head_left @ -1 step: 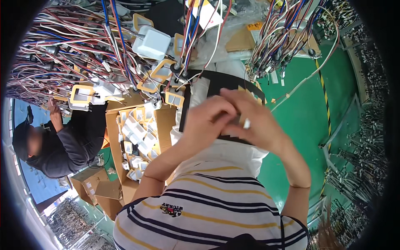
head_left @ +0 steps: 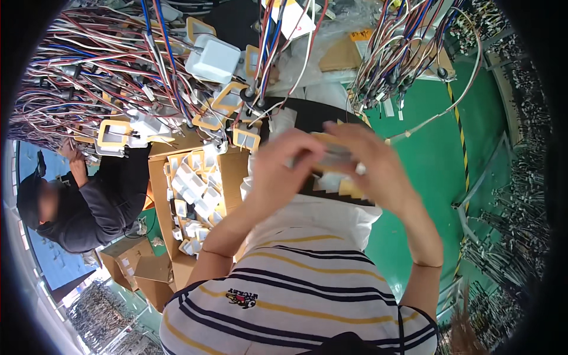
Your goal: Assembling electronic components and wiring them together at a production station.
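Over my lap, my left hand [head_left: 283, 168] and my right hand [head_left: 378, 168] hold a small tan-edged grey piece [head_left: 336, 151] between them. Both hands are closed at its two ends, and motion blurs the fingers. Its exact kind is too smeared to make out. Beneath them a black board [head_left: 310, 115] lies across my thighs. Several small yellowish pieces [head_left: 350, 188] rest on it below my right hand, and a strip of translucent film [head_left: 283, 121] lies near its left side.
Bundled wires [head_left: 89, 59] and white housings [head_left: 213, 58] with tan frames [head_left: 113, 134] crowd the left and front. A carton [head_left: 236, 177] of similar housings stands to my left. Another person [head_left: 89, 204] works beyond it. More wire bundles [head_left: 402, 53] hang at the front right.
My hands have moved apart, the left one slightly left and the right one slightly right. The tan-edged grey piece now shows between them, where the fingers covered it before.
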A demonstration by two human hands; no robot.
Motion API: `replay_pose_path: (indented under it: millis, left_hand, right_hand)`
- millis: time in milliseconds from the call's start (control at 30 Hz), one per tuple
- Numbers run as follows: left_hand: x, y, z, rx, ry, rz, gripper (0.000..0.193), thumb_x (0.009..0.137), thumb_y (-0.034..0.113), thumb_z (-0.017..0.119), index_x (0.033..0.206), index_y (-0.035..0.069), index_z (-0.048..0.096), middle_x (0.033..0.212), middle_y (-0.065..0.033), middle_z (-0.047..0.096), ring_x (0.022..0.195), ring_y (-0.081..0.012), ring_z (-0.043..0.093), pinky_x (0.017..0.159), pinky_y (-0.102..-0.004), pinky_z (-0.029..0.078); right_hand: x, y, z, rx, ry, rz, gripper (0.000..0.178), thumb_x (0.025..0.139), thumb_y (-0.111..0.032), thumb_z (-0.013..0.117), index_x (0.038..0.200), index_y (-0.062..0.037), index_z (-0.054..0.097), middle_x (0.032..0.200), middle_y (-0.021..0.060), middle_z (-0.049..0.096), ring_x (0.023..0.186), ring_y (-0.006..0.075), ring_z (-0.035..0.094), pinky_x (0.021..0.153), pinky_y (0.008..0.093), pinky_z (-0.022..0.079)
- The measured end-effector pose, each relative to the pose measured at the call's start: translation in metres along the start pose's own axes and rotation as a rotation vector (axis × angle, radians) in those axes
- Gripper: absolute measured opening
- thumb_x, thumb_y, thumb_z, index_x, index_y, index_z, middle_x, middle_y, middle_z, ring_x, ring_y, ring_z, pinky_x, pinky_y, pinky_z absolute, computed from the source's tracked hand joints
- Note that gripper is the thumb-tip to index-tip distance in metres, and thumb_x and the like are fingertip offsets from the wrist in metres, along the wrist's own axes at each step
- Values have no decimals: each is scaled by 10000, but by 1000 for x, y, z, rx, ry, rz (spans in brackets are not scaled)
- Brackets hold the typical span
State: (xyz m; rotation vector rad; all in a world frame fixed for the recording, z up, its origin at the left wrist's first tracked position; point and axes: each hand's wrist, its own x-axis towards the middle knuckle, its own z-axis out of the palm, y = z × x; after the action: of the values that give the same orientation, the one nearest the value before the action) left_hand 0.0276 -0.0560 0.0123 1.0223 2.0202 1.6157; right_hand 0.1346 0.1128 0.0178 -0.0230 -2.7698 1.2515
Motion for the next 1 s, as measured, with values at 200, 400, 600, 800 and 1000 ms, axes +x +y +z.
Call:
replay_pose_path:
  millis: [200,400,600,800,1000]
  left_hand:
    - [15,-1,-4,-416,0,-188,174,780,-119,622,901,-5,570,902,-56,599,867,-137,625,779,-243,515]
    - [16,2,5,-424,-47,-182,182,819,-69,607,988,-16,565,908,-66,608,854,-132,623,775,-235,509]
    - [10,-5,1,-184,-247,-285,184,892,23,558,1072,-17,549,873,-75,628,763,-124,638,666,-218,527]
    - [14,-12,2,-387,-192,-399,88,926,60,519,986,-1,539,794,-62,617,710,-108,617,621,-204,506]
    - [21,-22,3,-563,-248,-461,101,929,99,528,969,7,541,775,-47,602,676,-83,581,605,-199,481]
  right_hand:
    - [5,-13,-12,-336,224,-32,635,673,-54,730,1256,-52,479,1275,140,498,1215,326,442,984,404,379]
    - [3,-4,11,494,268,149,72,814,29,638,860,18,583,787,40,587,682,85,544,625,207,452]
    - [4,4,4,383,143,207,70,824,16,630,885,18,597,760,40,600,671,82,556,599,201,445]
    - [4,14,1,607,150,286,67,831,19,619,895,10,601,782,30,598,661,62,536,578,200,422]
    - [11,18,-5,479,121,292,55,799,52,638,841,27,612,805,15,572,664,48,488,576,190,388]
